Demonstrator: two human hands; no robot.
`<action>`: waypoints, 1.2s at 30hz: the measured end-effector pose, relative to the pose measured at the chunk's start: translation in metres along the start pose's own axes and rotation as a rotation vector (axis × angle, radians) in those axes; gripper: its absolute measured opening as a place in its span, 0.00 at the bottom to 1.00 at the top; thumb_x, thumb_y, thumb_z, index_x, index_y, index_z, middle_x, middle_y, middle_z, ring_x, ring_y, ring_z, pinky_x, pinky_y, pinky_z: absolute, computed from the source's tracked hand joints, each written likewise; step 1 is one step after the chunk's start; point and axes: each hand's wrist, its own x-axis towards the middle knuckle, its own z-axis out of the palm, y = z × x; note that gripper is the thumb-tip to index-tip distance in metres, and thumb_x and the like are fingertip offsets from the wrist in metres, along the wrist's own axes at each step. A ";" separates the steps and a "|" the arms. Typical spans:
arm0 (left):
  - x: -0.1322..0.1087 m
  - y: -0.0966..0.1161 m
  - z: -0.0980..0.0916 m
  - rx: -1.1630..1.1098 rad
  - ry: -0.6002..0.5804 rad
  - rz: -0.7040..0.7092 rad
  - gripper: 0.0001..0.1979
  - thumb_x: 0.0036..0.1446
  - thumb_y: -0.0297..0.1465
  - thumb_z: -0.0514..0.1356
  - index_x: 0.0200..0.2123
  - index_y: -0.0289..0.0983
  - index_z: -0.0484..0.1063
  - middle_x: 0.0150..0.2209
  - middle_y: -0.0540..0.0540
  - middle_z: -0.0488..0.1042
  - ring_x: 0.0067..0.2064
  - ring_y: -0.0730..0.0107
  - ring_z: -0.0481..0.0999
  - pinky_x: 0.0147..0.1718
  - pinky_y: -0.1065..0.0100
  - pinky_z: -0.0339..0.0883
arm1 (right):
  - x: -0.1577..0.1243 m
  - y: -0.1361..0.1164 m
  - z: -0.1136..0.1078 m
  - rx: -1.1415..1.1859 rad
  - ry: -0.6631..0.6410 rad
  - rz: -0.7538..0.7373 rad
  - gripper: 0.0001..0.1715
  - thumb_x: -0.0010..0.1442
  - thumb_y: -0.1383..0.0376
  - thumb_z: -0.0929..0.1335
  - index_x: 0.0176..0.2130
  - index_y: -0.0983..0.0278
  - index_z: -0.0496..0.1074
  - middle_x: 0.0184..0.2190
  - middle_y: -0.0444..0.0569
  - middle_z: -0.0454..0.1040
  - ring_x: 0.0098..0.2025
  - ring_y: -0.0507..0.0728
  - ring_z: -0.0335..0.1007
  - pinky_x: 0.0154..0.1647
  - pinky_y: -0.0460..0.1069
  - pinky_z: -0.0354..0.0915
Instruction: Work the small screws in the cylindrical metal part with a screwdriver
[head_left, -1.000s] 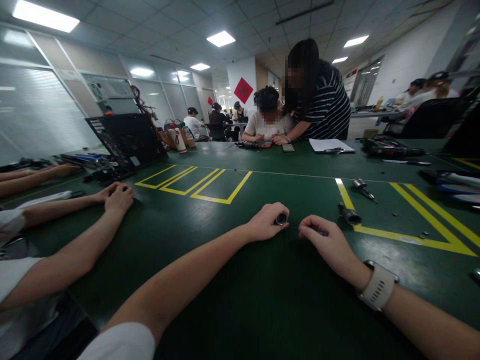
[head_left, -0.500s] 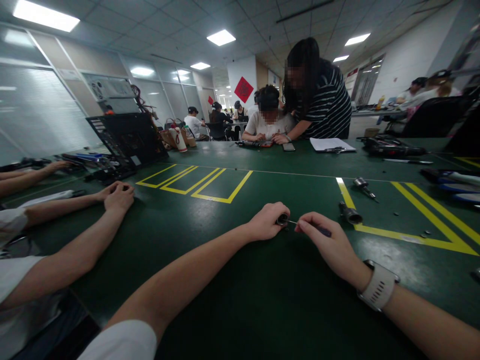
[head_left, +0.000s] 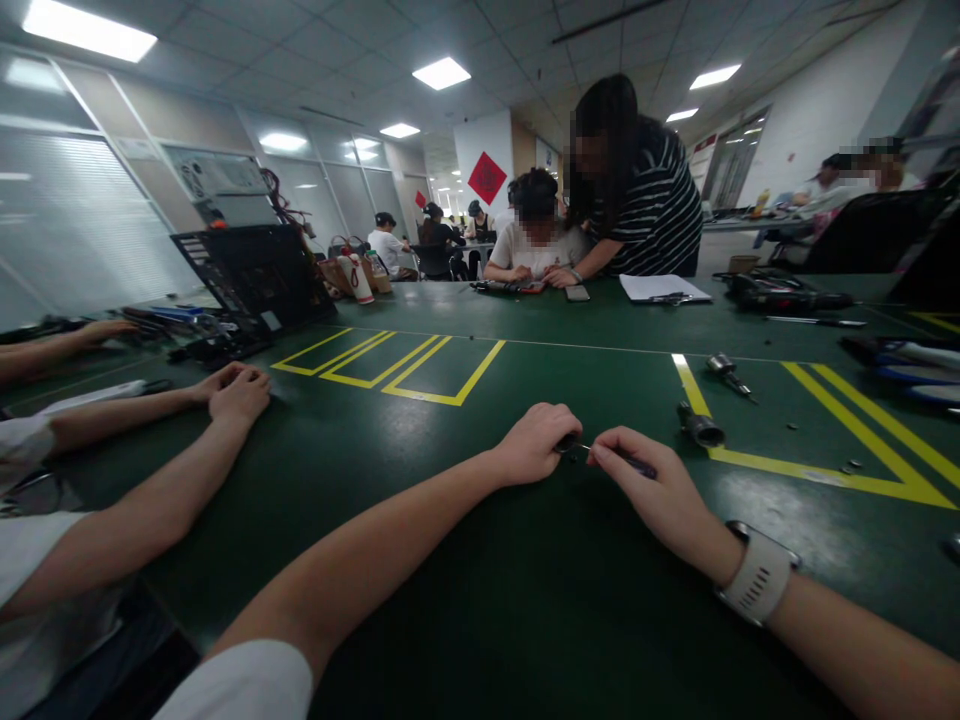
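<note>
My left hand [head_left: 534, 445] is closed round a small dark metal ring-shaped part [head_left: 568, 441], most of it hidden by the fingers. My right hand [head_left: 637, 475] grips a thin screwdriver [head_left: 643, 467] by its dark handle, and the bright shaft points left to the metal part. Whether the tip touches it is too small to tell. To the right of my right hand, a metal cylinder [head_left: 705, 430] lies at the yellow tape corner. Behind it rests another metal piece [head_left: 721, 366] with a pointed end.
Another person's clasped hands [head_left: 238, 390] rest on the green table [head_left: 405, 520] at left. A black computer case [head_left: 259, 275] stands behind them. A power tool [head_left: 784, 292], papers [head_left: 664, 289] and pliers [head_left: 911, 362] lie at far right. Two people work across the table.
The metal part in my left hand has tilted, so its round opening shows less. My right hand and the screwdriver have shifted slightly left.
</note>
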 end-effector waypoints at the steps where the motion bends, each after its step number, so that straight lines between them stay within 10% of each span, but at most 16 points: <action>1: 0.000 0.000 0.000 0.003 -0.003 0.001 0.10 0.49 0.21 0.52 0.36 0.36 0.63 0.37 0.44 0.68 0.42 0.65 0.66 0.44 0.63 0.59 | 0.000 -0.001 0.000 -0.002 -0.009 0.000 0.12 0.56 0.60 0.62 0.26 0.61 0.70 0.26 0.46 0.72 0.30 0.57 0.67 0.31 0.51 0.61; 36: 0.000 0.000 0.003 0.039 0.030 -0.015 0.09 0.50 0.22 0.54 0.36 0.35 0.63 0.36 0.46 0.68 0.40 0.67 0.67 0.41 0.66 0.60 | -0.001 0.008 -0.004 -0.201 0.031 -0.199 0.11 0.59 0.63 0.61 0.29 0.63 0.69 0.27 0.47 0.71 0.30 0.56 0.66 0.31 0.51 0.61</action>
